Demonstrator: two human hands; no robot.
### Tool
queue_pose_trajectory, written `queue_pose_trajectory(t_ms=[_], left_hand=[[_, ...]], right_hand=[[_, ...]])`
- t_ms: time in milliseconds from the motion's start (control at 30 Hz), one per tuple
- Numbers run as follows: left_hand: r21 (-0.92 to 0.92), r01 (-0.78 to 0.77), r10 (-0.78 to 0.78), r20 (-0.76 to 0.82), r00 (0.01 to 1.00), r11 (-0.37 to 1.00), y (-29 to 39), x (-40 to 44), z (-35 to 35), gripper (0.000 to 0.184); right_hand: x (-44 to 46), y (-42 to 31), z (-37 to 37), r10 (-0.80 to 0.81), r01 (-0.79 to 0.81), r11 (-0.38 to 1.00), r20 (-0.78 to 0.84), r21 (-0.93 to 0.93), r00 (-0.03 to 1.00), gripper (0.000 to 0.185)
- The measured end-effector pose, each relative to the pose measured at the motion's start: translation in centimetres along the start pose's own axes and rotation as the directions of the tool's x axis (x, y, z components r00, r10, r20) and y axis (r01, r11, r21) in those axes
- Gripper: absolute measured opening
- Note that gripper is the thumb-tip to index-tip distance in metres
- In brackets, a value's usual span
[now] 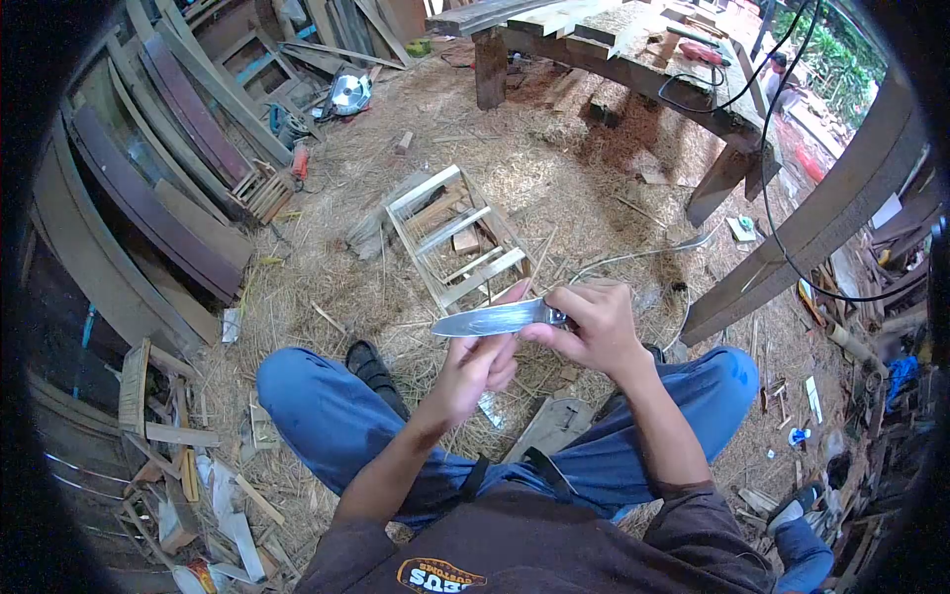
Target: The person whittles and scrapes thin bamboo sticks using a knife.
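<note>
A knife point(492, 319) with a broad shiny blade lies across the space between my hands, its tip pointing left. My right hand point(592, 325) is closed around its handle, which the fingers mostly cover. Behind and below the blade is my left hand point(477, 368), with one finger reaching up past the blade's upper edge and the other fingers bent; whether it grips anything is hidden by the blade. Just beyond both hands, a small slatted wooden frame point(435, 188) rests on the ground.
A rough wooden workbench point(633, 74) carries a red power tool point(701, 51) and a dangling black cable. Curved boards point(148, 188) lean at the left. A circular saw point(348, 94) sits on the shavings-covered ground. A curved beam point(792, 252) stands right. Another person's leg point(800, 554) shows bottom right.
</note>
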State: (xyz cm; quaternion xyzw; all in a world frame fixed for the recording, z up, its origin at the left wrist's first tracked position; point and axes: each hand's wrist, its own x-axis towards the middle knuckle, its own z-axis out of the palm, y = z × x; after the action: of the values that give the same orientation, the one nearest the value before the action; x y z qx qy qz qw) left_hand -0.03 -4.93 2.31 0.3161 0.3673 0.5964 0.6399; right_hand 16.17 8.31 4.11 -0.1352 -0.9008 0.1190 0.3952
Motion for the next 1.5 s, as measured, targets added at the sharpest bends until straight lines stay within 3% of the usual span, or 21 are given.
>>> queue_pose_trajectory(t_ms=[200,267,367,433,567,667,767,900,1000,1100,1300,1500], left_hand=[[-0.126,0.126,-0.118,0.064,0.991,0.984,-0.2,-0.4,-0.3,0.052],[-0.130,0.175,-0.166,0.075,0.983,0.976,0.3,-0.6,0.1,0.047],[-0.113,0.205,-0.210,-0.037,0.977,0.972,0.3,-0.3,0.3,0.042],[-0.145,0.174,-0.180,-0.028,0.983,0.974,0.2,-0.1,0.5,0.044],[-0.056,0.058,-0.058,0.011,0.998,0.997,1.1,0.1,0.5,0.048],[0.027,-0.017,0.014,0.108,0.994,0.999,0.1,0.1,-0.5,0.049],[0.096,-0.069,0.063,0.061,0.996,0.993,0.2,0.1,-0.1,0.048],[0.259,-0.137,0.145,-0.013,0.989,0.956,0.1,0.5,-0.3,0.051],[0.310,-0.161,0.172,-0.006,0.985,0.937,0.1,0.7,-0.1,0.052],[0.318,-0.129,0.139,-0.008,0.990,0.939,-0.8,0.9,-0.7,0.053],[0.158,-0.077,0.076,0.012,0.997,0.985,-0.8,0.4,0.1,0.049],[0.011,0.072,-0.072,-0.012,0.997,0.997,-0.5,-0.1,0.7,0.049]], right_hand=[[0.5,0.7,-0.9,-0.145,0.144,0.989,-0.036,-0.035,0.989,0.046],[0.4,1.5,-1.7,-0.142,0.136,0.986,-0.055,-0.095,0.988,0.047],[0.3,1.7,-2.7,-0.097,0.083,0.978,-0.065,-0.193,0.993,0.048],[0.2,2.0,-3.0,-0.066,0.044,0.973,-0.089,-0.226,0.994,0.048],[0.1,3.9,-4.6,0.073,-0.165,0.927,-0.272,-0.335,0.960,0.043],[-0.2,5.2,-6.6,0.446,-0.616,0.742,-0.490,-0.266,0.749,0.042],[-0.6,4.9,-8.1,0.521,-0.697,0.692,-0.539,-0.188,0.662,0.042],[-0.3,2.5,-6.0,0.385,-0.482,0.861,-0.413,-0.160,0.825,0.040],[-0.2,2.1,-4.1,0.139,-0.196,0.951,-0.233,-0.241,0.962,0.041],[0.1,0.7,-2.6,0.018,-0.022,0.988,-0.027,-0.153,0.999,0.043],[0.0,0.4,-0.8,-0.009,0.009,1.000,0.001,0.018,1.000,0.045],[0.2,1.2,-1.9,-0.058,0.059,0.998,0.042,-0.037,0.997,0.040]])
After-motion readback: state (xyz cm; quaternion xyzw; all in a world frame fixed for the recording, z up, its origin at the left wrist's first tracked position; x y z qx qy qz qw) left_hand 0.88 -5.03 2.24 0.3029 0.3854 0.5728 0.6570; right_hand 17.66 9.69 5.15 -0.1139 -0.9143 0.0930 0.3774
